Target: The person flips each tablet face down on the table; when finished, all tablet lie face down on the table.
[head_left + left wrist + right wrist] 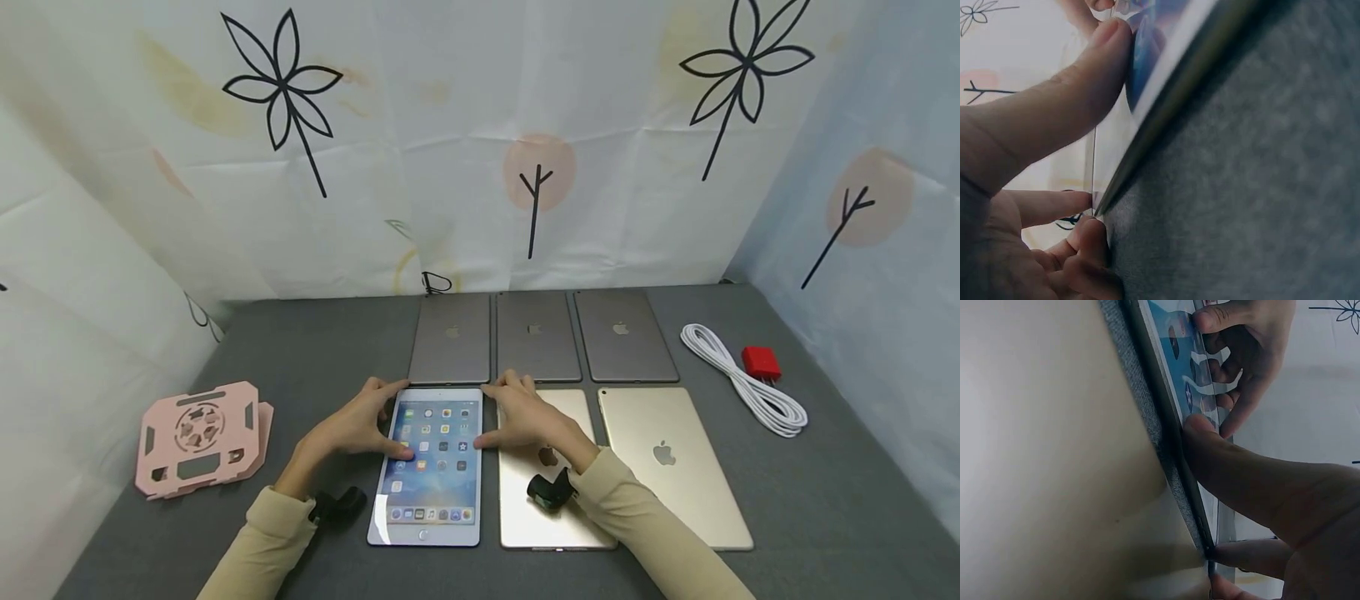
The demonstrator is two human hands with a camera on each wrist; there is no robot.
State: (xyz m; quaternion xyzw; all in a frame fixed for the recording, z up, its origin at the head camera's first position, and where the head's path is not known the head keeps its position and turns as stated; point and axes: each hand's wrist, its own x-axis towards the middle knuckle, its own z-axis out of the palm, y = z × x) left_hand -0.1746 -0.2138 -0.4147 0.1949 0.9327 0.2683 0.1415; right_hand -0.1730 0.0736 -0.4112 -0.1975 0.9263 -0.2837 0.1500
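A white-framed tablet (427,500) lies face up at the front, its screen lit with app icons. At its left side my left hand (360,425) rests its thumb (1094,81) on the screen's edge. The left index finger reaches the top left corner. Across from it, my right hand (528,417) touches the right edge with its thumb (1222,456), and its index finger reaches the top right corner. Under the right hand and forearm, a gold-backed tablet (551,525) lies face down, partly hidden. The left hand's other fingers curl near the dark cloth.
Another gold tablet (675,467) lies face down to the right. Three grey tablets (536,337) line the back. A pink perforated stand (198,442) sits at left; a coiled white cable (742,379) and red charger plug (761,362) lie at right. Printed curtains (450,150) bound the table.
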